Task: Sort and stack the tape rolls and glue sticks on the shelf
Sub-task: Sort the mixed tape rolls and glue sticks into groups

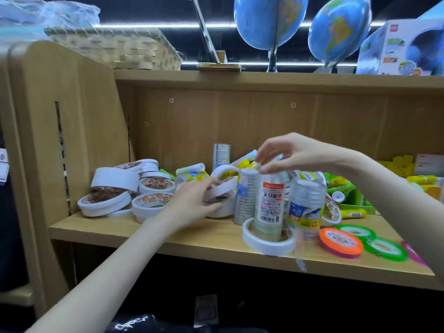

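**Tape shelf sorting: tall shrink-wrapped tube is the tippy one**

So the wooden shelf [149, 230] is a proper jumble right now. The right hand [286, 155] has its fingertips pinched on the top of a tall clear tube of stacked tape rolls [271, 200], the one with the red and white label. That tube stands upright inside the hole of a white tape ring [268, 241] lying flat near the front edge. The left hand [192, 200] is curled round a white double-sided tape roll [221, 198] in the middle of the pile, grip closed on its rim.

To the left there's a heap of white double-sided rolls [115, 186], some flat, some leaning. Just right of the tall tube is a second wrapped pack [306, 205] with torn, loose film. Further right on the near edge lie flat coloured rolls, an orange one [341, 241] and a green one [384, 248]. Yellow and green glue sticks [353, 213] sit behind those, toward the far right.

Handling guess: the tube looks light but top-heavy and the film looks slick, so holding it only at the cap seems risky; I'd take it round the middle of the label. The white rolls look stiff and light, easy to pinch by the rim or through the core, and should stack flat fine. The torn pack could shed rolls if lifted by the film.
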Available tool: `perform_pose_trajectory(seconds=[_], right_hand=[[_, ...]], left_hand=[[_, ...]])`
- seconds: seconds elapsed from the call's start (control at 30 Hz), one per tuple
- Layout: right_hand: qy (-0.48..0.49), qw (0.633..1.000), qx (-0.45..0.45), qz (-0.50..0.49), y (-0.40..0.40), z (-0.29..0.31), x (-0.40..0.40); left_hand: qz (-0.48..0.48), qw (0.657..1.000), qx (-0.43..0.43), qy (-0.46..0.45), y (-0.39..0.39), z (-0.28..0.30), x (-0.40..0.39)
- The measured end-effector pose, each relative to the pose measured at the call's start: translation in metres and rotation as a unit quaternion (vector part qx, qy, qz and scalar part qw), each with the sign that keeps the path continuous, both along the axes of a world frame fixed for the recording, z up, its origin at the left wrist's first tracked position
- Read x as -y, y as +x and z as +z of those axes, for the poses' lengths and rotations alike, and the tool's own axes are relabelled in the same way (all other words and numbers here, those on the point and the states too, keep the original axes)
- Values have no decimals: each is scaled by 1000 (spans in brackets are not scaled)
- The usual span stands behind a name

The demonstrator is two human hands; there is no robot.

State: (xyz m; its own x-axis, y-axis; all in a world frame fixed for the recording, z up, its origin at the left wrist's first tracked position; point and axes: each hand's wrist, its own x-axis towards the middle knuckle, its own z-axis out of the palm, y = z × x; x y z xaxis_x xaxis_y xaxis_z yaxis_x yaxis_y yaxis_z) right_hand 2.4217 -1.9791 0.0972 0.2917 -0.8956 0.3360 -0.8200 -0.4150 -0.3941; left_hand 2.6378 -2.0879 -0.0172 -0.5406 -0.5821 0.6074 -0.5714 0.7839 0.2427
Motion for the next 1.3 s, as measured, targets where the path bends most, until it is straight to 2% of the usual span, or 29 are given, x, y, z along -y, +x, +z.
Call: perform_pose_trajectory(seconds=[0.07,0.17,0.3,0.4,0.47,0.53,0.6,0.73,0.87,1.0,1.1,1.2,1.23,1.3], right_hand=[[-44,999,-27,-17,13,3,9],[-106,986,-130,-20,34,2,16],[-181,952,-248,0,47,-9,10],[-180,944,-275,14,58,-20,-1],[-181,925,-334,-3,71,-31,-1],[-170,886,-430,-33,89,-46,7],[-128,873,-468,-50,107,-63,17],[-74,894,-434,-78,124,-88,37],[-52,905,-418,-66,122,-91,43],[23,969,-241,-53,113,-81,49],[-23,997,-66,-39,110,-64,58],[-49,993,106,-2,112,-44,64],[-58,990,126,9,115,-40,67],[-93,989,107,29,126,-37,77]], left_hand=[[6,998,39,-39,6,-3,2],[-46,997,-58,12,12,0,2],[-47,984,-164,50,26,9,5],[5,980,-199,2,34,13,-2],[51,975,-211,-58,43,15,-9],[104,971,-190,-104,57,16,-11],[156,971,-147,-110,76,15,-8],[216,970,-57,-92,111,7,-3],[149,988,9,-29,131,-1,2],[73,996,9,59,136,-9,-8],[90,995,-29,9,137,-14,-5],[102,992,-75,-22,136,-14,-1],[101,992,-78,-22,137,-14,0],[94,990,-103,-6,138,-13,-1]])
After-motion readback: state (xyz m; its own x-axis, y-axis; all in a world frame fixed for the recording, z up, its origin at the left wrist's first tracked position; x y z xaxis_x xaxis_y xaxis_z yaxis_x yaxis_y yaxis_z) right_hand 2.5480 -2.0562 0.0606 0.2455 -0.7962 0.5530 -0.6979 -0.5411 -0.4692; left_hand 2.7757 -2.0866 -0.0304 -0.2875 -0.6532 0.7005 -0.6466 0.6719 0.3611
